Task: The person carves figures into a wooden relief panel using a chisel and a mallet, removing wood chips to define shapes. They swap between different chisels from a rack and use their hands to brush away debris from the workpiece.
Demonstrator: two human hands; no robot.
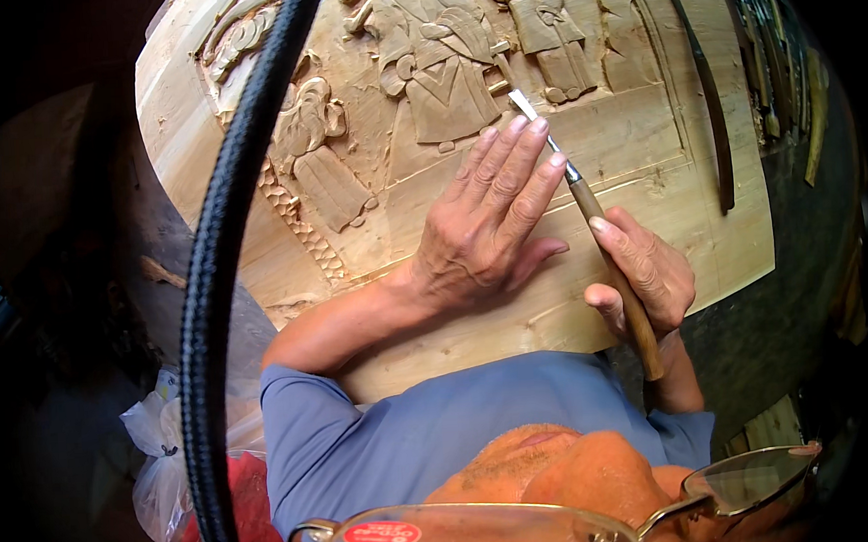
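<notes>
Chisel (pixel 587 199), probably light and stiff, slants across the near edge of the carved panel (pixel 732 250), right of middle. Right hand (pixel 655 269) grasps its wooden handle (pixel 636 321), likely the safest hold; left hand's (pixel 485 214) extended fingers rest unclenched on the shank.

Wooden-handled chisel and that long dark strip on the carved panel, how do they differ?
The brown wooden-handled metal chisel ends in a bright blade; the long, thin, dark strip is dark along its whole length.
The chisel is held in the person's right hand; the strip lies on the pale carved wooden panel, touched by neither hand.
Both are long and slender.
</notes>
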